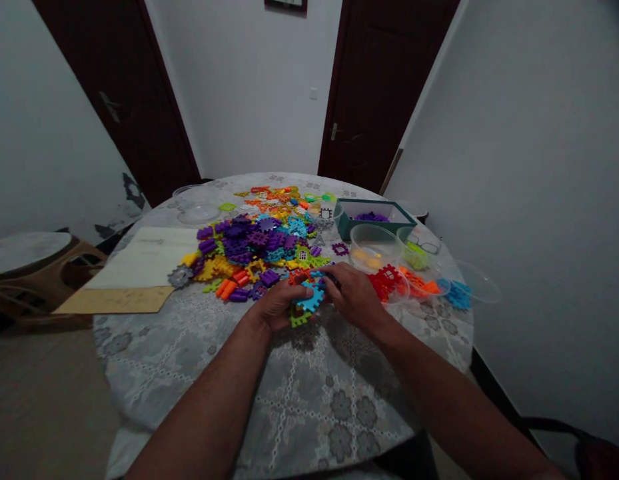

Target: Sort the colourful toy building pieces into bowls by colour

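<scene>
The fingers of the left hand (278, 307) and right hand (354, 298) were curled closed around a small joined cluster of plastic pieces. They seemed to grip a blue piece (312, 299) between them, though the fingertips were partly hidden and the hold was hard to judge. A green piece (299, 319) stuck out below the blue one, near the left hand, and a red piece (299, 277) lay just beyond the fingers. Farther out, a large pile (249, 247) of purple, yellow, orange and blue pieces spread across the far side of the round table, which had a patterned cloth (329, 407). To the right of the hands stood a red stack (386, 282) and a clear bowl (372, 247) holding yellow pieces. Behind them were a teal box (374, 217) with purple pieces and a pair of glasses (424, 241). On the left, a gray gear (180, 275) lay beside a white sheet (144, 257) resting on cardboard (114, 300).
</scene>
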Demonstrator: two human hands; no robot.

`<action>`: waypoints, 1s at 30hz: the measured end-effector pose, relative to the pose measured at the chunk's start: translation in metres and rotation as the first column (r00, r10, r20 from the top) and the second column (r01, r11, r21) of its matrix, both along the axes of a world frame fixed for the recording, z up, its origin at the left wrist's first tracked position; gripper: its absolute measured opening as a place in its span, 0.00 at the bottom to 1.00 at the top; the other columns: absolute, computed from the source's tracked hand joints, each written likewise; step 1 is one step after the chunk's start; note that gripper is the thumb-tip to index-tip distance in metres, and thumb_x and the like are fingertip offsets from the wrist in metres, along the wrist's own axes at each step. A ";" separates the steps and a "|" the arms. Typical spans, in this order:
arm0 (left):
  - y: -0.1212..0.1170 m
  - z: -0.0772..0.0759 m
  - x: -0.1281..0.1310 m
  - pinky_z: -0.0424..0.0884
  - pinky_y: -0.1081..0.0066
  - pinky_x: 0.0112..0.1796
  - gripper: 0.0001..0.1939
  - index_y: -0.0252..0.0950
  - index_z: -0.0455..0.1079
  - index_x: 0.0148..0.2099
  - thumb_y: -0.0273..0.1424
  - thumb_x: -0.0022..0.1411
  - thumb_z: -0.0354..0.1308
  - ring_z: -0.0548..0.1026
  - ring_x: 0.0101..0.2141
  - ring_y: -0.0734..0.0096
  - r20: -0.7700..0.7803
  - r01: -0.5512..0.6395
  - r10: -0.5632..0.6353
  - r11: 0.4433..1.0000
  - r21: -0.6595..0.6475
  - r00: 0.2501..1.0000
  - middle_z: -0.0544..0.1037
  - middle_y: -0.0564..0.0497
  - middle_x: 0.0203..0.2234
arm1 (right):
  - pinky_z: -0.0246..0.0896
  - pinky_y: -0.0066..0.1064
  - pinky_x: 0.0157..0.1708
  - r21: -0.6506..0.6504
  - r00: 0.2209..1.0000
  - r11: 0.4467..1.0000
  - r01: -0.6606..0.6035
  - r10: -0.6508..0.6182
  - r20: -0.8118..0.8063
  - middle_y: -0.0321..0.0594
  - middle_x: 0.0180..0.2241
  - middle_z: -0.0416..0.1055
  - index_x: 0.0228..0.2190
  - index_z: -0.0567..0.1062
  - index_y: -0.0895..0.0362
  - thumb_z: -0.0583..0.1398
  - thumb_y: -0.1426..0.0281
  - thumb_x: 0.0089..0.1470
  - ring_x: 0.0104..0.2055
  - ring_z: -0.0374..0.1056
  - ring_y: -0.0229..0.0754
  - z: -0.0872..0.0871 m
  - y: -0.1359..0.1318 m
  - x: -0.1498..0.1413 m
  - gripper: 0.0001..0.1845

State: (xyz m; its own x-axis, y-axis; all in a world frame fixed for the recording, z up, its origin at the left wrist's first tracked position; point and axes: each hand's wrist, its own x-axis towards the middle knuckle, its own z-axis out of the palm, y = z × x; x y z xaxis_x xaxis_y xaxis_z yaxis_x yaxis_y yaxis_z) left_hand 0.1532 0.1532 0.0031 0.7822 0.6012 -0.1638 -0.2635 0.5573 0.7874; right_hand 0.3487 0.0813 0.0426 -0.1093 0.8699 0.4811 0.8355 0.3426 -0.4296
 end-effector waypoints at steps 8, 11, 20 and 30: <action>0.000 0.010 0.001 0.81 0.70 0.28 0.33 0.37 0.68 0.65 0.28 0.58 0.71 0.85 0.44 0.54 -0.013 0.017 -0.017 0.999 0.030 1.000 0.82 0.36 0.52 | 0.69 0.41 0.49 0.141 0.987 0.978 0.154 -0.159 0.025 0.48 0.43 0.77 0.48 0.78 0.56 0.56 0.72 0.69 0.46 0.73 0.50 -0.008 -0.004 0.009 0.12; 0.001 0.008 0.001 0.82 0.69 0.28 0.28 0.38 0.70 0.59 0.29 0.57 0.72 0.85 0.43 0.55 -0.049 0.003 -0.001 1.000 0.026 0.999 0.82 0.39 0.51 | 0.69 0.41 0.49 0.157 0.986 0.974 0.162 -0.165 0.010 0.48 0.43 0.76 0.49 0.78 0.55 0.55 0.72 0.69 0.46 0.73 0.50 -0.005 -0.008 0.011 0.13; 0.001 0.007 0.003 0.76 0.73 0.25 0.21 0.38 0.70 0.49 0.31 0.55 0.72 0.82 0.33 0.64 -0.077 -0.098 0.098 0.995 0.007 0.992 0.81 0.47 0.38 | 0.68 0.38 0.44 -0.007 0.961 0.991 0.131 -0.129 -0.246 0.44 0.40 0.77 0.45 0.80 0.54 0.59 0.68 0.66 0.42 0.73 0.47 0.023 -0.030 0.008 0.11; -0.001 0.000 0.019 0.70 0.73 0.29 0.18 0.38 0.73 0.44 0.41 0.57 0.71 0.75 0.29 0.71 -0.233 -0.278 0.362 0.903 0.328 0.903 0.78 0.51 0.33 | 0.61 0.28 0.22 -0.435 0.586 0.889 -0.144 -0.278 -0.762 0.31 0.23 0.69 0.42 0.78 0.55 0.64 0.59 0.60 0.22 0.65 0.37 -0.015 -0.025 -0.022 0.15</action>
